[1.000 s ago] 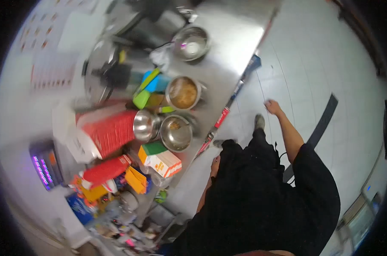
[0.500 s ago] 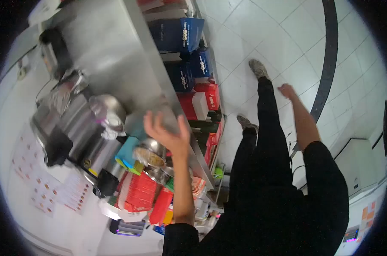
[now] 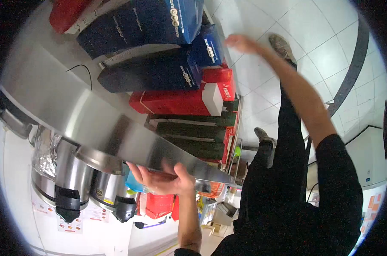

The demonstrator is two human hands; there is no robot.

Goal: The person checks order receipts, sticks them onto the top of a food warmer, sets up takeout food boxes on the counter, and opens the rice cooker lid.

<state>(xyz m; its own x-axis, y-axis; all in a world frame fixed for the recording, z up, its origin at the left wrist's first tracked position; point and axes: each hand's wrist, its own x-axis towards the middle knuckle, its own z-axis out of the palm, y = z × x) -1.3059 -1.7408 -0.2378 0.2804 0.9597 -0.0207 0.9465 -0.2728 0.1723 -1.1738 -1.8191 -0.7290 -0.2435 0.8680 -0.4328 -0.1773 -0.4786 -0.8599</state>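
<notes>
My left hand [image 3: 165, 181] is at the steel counter [image 3: 97, 121], its fingers stretched out and its thumb apart, with nothing held in it. Whether the palm presses on the counter I cannot tell. A light-blue item [image 3: 133, 182] shows just beyond the fingers. My right hand [image 3: 242, 44] is smeared by motion in front of the shelf under the counter, over the floor. Closest to it is a small blue box [image 3: 208, 49]; its fingers are too blurred to read.
Under the counter stand large blue cartons [image 3: 146, 25], red cartons [image 3: 172, 101] and dark green cartons [image 3: 193, 134]. Steel appliances [image 3: 71, 170] and a foil-covered item [image 3: 45, 149] are on the counter. A dark strip [image 3: 353, 68] crosses the tiled floor [image 3: 253, 21].
The view has lowered and come closer to the shelf of cartons. My right hand has moved from beside my leg toward the shelf. My left hand has come lower, to counter level.
</notes>
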